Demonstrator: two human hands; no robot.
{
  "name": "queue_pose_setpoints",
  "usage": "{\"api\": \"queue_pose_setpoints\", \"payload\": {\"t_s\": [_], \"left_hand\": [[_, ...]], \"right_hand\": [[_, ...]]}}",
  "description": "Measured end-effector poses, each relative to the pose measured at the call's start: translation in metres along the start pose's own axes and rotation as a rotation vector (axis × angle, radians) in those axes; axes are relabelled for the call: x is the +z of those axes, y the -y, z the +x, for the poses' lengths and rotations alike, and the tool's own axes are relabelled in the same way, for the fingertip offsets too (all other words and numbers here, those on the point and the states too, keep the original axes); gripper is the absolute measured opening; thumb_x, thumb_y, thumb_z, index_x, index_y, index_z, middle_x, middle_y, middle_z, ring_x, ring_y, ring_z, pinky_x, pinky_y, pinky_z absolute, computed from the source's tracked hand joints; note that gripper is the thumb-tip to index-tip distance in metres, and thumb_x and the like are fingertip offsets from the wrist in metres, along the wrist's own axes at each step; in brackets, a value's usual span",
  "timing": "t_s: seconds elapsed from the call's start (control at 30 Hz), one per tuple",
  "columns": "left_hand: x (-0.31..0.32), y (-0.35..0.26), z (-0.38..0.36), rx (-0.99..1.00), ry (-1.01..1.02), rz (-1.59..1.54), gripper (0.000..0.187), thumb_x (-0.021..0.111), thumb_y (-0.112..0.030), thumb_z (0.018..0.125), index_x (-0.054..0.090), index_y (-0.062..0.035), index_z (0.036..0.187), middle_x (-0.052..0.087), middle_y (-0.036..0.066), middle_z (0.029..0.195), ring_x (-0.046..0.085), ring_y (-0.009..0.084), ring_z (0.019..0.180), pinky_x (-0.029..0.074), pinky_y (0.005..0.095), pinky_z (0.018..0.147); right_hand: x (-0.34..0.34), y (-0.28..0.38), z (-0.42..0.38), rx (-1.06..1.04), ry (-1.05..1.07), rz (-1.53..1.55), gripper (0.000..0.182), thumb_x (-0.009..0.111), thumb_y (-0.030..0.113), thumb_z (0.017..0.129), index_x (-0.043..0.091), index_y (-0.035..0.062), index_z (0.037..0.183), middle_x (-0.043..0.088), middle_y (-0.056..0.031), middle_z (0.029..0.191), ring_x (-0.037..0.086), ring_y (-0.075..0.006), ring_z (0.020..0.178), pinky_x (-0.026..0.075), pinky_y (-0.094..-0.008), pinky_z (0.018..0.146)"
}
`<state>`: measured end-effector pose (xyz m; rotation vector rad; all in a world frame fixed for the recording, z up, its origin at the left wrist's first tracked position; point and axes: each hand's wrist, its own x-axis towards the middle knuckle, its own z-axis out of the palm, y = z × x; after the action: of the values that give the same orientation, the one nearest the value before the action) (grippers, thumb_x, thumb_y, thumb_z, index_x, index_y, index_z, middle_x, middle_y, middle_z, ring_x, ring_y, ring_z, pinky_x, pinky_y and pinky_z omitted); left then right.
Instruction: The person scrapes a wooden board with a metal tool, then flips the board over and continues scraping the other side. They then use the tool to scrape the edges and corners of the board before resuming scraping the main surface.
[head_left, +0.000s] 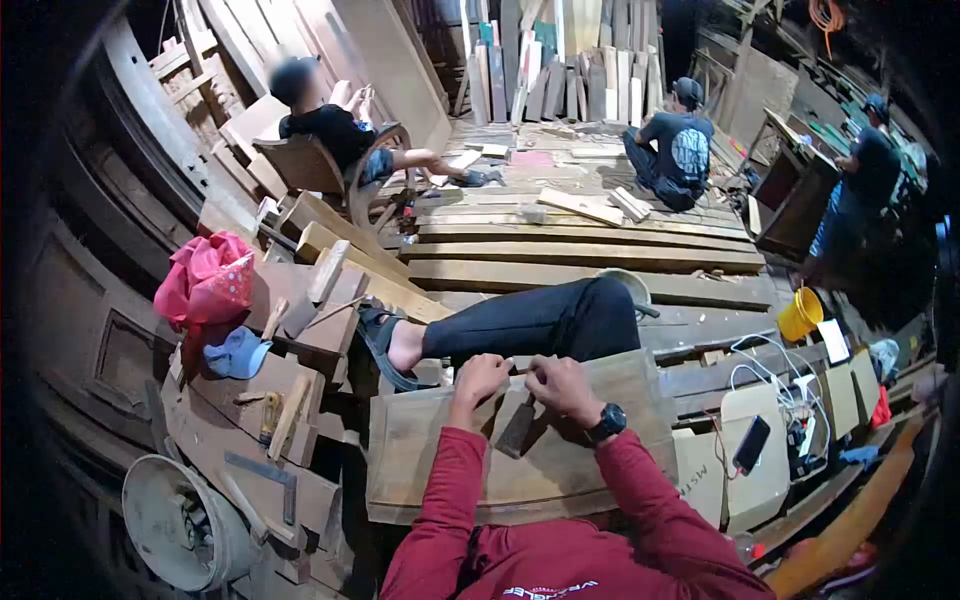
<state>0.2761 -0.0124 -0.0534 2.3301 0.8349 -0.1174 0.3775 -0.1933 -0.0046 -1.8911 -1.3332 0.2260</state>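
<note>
A wide brown wooden panel (430, 470) lies across my lap. My left hand (482, 380) is at its far edge, fingers curled down; what they hold, if anything, is hidden. Just to the right, my right hand (565, 388) is closed with its fingertips pinched together near the same edge, and I cannot make out what is in them. Between the two hands a dark, narrow, rough-looking block (515, 428) lies on the panel, its far end close to my right fingers. A black watch sits on my right wrist.
On the left bench (215, 410) are a try square (270, 485), a blue cap (237, 353) and a pink bag (205, 280), above a bucket (185, 525). A phone (752, 445) and cables lie right. Several people sit or stand beyond, among stacked planks (590, 258).
</note>
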Motion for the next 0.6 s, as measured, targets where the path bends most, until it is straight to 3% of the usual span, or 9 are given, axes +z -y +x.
{"api": "queue_pose_setpoints", "payload": {"t_s": [0.6], "left_hand": [[-0.004,0.001,-0.009,-0.010,0.014,-0.060,0.045,0.055,-0.046,0.100,0.078,-0.0078,0.103,0.073,0.024,0.102,0.069,0.0417,0.103,0.053,0.0496,0.094]], "right_hand": [[0.002,0.019,-0.006,0.055,0.055,-0.196,0.029,0.073,0.032,0.086,0.063,0.0048,0.087,0.069,-0.0182,0.073,0.069,-0.0391,0.070,0.054,-0.0481,0.064]]}}
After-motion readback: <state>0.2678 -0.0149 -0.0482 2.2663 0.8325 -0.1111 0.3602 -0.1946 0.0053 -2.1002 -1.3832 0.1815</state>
